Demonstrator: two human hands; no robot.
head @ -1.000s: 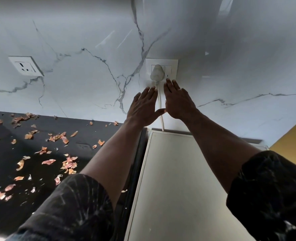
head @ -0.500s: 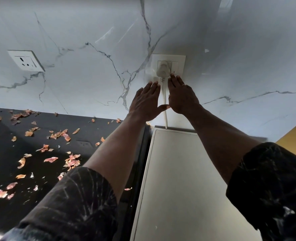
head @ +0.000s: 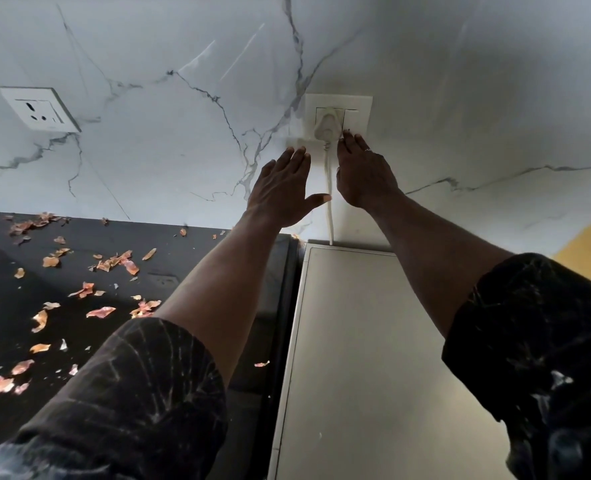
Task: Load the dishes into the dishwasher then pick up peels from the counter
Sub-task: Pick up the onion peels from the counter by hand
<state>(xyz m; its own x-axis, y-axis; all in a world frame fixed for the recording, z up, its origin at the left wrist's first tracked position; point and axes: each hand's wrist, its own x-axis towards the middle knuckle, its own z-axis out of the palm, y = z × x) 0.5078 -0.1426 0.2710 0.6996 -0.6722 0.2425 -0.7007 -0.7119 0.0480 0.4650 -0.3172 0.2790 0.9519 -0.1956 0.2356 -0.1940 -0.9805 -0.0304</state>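
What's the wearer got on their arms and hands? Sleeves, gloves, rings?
No gloves on left hand or right hand. Thin ring on the right hand. Black sleeves with pale streaky print, left sleeve and right sleeve, end near the elbows.

Thin orange-pink peels (head: 100,311) scattered flat across the glossy black counter (head: 183,258), one beside its right edge

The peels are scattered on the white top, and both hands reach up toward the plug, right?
No. The head view shows the peels scattered on the black counter, not the white top. The left hand and right hand do reach toward the plug.
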